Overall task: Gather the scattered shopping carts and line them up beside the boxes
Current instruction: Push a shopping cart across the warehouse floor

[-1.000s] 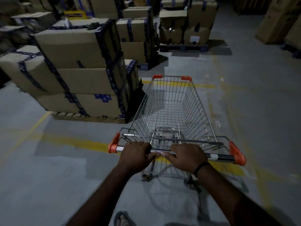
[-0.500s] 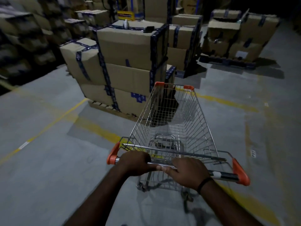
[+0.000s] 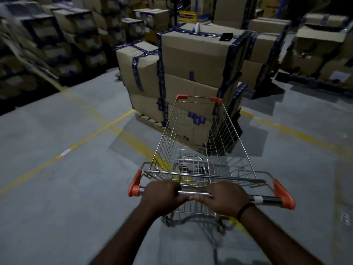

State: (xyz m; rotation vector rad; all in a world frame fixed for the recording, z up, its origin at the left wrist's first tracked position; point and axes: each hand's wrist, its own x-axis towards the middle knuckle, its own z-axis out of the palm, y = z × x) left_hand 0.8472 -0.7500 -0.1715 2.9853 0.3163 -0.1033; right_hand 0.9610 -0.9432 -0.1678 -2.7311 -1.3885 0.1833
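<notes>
Shiny wire-metal cart (image 3: 200,142), orange plastic corner caps (image 3: 283,194); matt brown cardboard boxes (image 3: 193,54) bound in glossy dark tape; smooth grey floor (image 3: 57,188).

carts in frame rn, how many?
1. The shopping cart is centre frame, left hand and right hand gripping its handle, front end near the stacked boxes. Others may be hidden behind the stacks.

Head camera looks forward and down, close above the hands.
</notes>
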